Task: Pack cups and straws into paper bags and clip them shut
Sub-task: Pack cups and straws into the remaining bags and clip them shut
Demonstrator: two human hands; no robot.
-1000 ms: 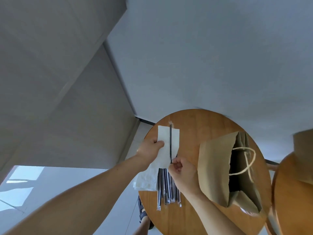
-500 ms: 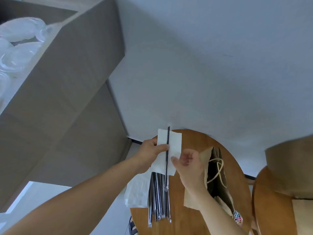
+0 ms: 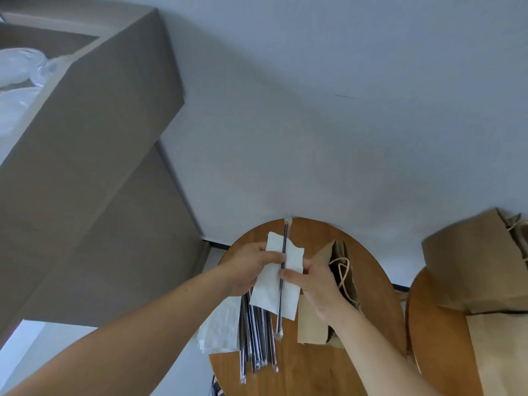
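Over a small round wooden table [image 3: 368, 270], my left hand [image 3: 245, 270] pinches a white napkin [image 3: 268, 292] with one wrapped black straw [image 3: 284, 247] lying along its middle. My right hand [image 3: 314, 284] grips the napkin's right edge and the straw. Several more wrapped straws [image 3: 257, 335] lie on the table under the napkin, beside a stack of napkins [image 3: 221, 330]. An open brown paper bag [image 3: 328, 252] with cord handles lies on its side just right of my hands. Clear plastic cups [image 3: 17, 72] show inside a cardboard box at the upper left.
The large cardboard box [image 3: 94, 132] fills the left side, close to the table. A second round table [image 3: 437, 338] at the right carries more brown paper bags [image 3: 471, 264]. A pale wall [image 3: 328, 110] stands right behind both tables.
My right hand let go of the straw's lower end, opened, then closed again on the napkin's right edge and straw. The view tilted up, bringing the cardboard box and cups into sight.
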